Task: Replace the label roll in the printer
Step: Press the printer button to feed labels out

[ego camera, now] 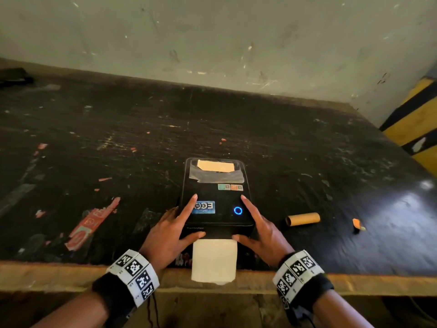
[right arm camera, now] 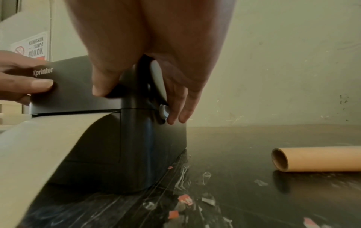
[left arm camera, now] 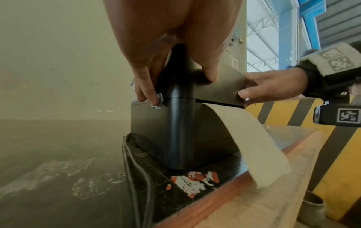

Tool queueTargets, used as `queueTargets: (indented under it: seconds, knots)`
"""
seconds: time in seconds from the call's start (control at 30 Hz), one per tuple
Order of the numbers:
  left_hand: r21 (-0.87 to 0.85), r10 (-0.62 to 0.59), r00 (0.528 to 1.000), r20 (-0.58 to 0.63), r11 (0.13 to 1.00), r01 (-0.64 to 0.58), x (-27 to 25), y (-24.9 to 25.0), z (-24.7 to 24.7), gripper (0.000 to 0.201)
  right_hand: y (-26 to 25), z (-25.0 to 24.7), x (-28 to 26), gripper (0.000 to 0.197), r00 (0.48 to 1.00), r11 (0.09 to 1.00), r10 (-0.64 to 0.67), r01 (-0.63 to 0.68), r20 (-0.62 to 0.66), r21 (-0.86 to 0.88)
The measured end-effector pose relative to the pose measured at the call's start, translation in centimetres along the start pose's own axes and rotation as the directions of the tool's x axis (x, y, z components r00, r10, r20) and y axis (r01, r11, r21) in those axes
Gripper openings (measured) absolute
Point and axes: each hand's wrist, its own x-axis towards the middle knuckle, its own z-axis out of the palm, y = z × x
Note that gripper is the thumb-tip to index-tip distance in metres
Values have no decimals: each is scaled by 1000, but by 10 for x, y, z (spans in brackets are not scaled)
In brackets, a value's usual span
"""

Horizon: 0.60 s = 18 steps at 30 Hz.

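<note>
Scuffed black tabletop (ego camera: 307,143) w/ torn sticker scraps, wood front edge, stained pale wall behind, yellow/black striped post at right. Empty cardboard core (ego camera: 303,219) lies right of printer (ego camera: 216,200), apart. Left hand (ego camera: 170,233) & right hand (ego camera: 262,230) clasp printer's front corners, thumbs on front lip, lid down. Label strip (ego camera: 214,261) hangs from slot over table edge.

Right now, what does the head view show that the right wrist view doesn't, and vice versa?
Head only: the printer's top, with a lit blue ring, stickers and a taped card, and both wristbands.

Right wrist only: the silver side button by the right hand's fingers, the Xprinter logo legible, and a wall sign behind.

Both: left hand and right hand gripping the closed lid's front corners, the label strip feeding out the front slot, and the empty cardboard core lying right of the printer.
</note>
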Motion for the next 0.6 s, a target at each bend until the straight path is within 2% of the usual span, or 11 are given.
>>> queueTargets:
  seconds: [0.3,0.6]
  knots:
    - [109,46,998,-51,993,-40,-1,0,-1,85,0,1,1,98,1000,999,-15,15,-12,46]
    - [44,85,995,-60,996,-82,-1,-4,1,87,0,1,1,97,1000,998,-20,21,-14,67]
